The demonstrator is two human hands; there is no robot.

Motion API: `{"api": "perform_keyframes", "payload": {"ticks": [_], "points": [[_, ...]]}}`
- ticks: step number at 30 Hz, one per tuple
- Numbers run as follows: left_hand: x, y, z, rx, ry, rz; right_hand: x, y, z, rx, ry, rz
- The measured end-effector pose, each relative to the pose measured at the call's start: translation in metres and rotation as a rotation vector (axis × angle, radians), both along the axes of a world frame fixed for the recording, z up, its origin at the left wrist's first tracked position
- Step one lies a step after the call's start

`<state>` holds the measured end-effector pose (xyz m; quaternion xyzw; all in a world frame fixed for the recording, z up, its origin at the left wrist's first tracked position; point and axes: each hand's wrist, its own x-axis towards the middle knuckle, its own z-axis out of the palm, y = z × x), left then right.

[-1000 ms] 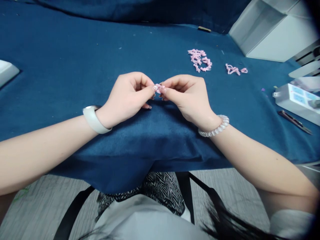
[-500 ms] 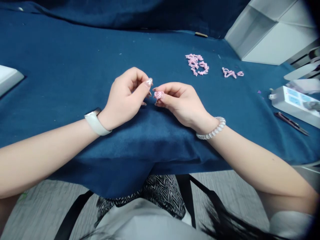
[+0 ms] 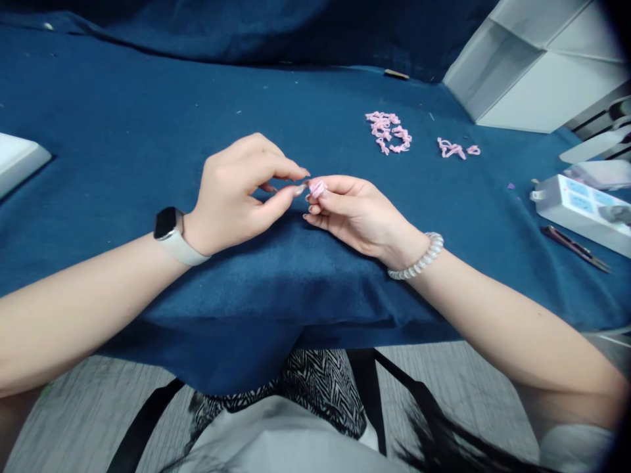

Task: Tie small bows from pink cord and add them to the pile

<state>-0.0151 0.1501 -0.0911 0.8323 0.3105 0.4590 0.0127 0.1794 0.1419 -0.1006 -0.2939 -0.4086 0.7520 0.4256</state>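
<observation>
My right hand (image 3: 355, 211) pinches a small pink ribbon piece (image 3: 317, 188) between thumb and forefinger, just above the dark blue cloth (image 3: 148, 131) that covers the table. My left hand (image 3: 236, 194) sits right beside it, its thumb and forefinger tips close to the pink piece but holding nothing. A white watch is on my left wrist and a clear coil band on my right. Farther back right lie a pile of pink ribbon bows (image 3: 388, 130) and a smaller pink cluster (image 3: 456, 149).
A white box (image 3: 582, 209) and a dark pen-like tool (image 3: 574, 247) lie at the right edge. A white shelf unit (image 3: 537, 72) stands at the back right. A white object (image 3: 17, 161) pokes in at the left edge.
My left hand let go of the pink piece, drew back, and has now come close to it again with fingers spread. My right hand kept hold of it.
</observation>
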Motion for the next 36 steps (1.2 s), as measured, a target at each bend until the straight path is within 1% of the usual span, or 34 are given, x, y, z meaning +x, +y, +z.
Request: {"api": "perform_keyframes", "payload": {"ticks": [3,5,9,11,14,21,25,30,34,36], "points": [[0.0004,-0.0004,0.0019,-0.045,0.026,-0.017,0.0003,-0.0003,-0.0006,-0.009,0.008,0.025],[0.0005,-0.0009,0.0021,-0.047,0.058,-0.019,0.0004,-0.0003,-0.0011,-0.018,0.008,0.035],[0.0,-0.0008,0.0012,0.09,0.075,-0.067,0.0005,0.0001,-0.0025,-0.026,0.01,0.049],[0.0001,-0.001,0.0017,0.064,0.056,-0.085,0.0007,0.0002,-0.0032,-0.02,0.008,0.057],[0.0011,-0.0022,0.0038,-0.026,0.037,-0.08,0.0012,0.0004,-0.0037,-0.015,0.009,0.064],[0.0029,-0.0021,0.0053,-0.059,0.042,-0.03,0.0012,0.0006,-0.0029,0.005,-0.021,0.053],[0.0027,-0.0021,0.0042,0.015,0.051,-0.007,0.0002,0.0002,-0.0017,-0.028,-0.005,0.047],[0.0022,-0.0021,0.0027,0.03,0.032,0.002,-0.0005,-0.0001,-0.0008,-0.036,-0.008,0.04],[0.0015,-0.0007,0.0001,0.146,-0.04,-0.068,-0.0001,0.0014,-0.0039,-0.024,0.014,0.042],[0.0013,-0.001,-0.0002,0.148,-0.022,-0.07,0.0002,0.0024,-0.006,-0.004,0.029,0.05]]}}
